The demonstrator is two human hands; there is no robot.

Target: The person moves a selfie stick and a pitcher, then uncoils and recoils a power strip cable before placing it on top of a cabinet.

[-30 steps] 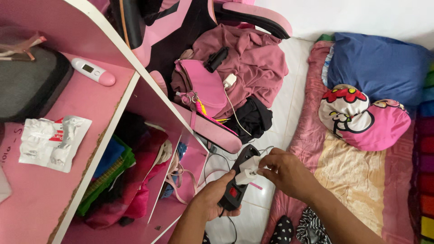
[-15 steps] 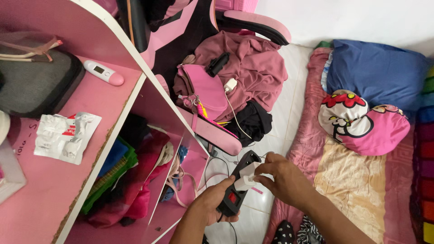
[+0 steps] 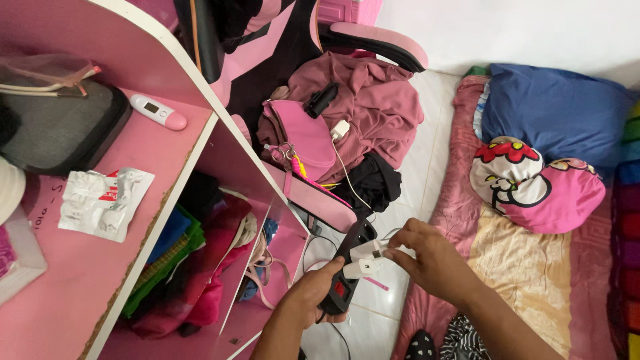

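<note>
Black power strip [image 3: 347, 267] in left hand [image 3: 313, 297], w/ 2 white plugs [image 3: 363, 260].

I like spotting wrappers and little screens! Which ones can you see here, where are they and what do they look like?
Crumpled wrapper: lying flat on the pink desk top, silvery white plastic with red print.
Thermometer: on the desk farther back, white with a pink tip and a small grey screen.
</note>
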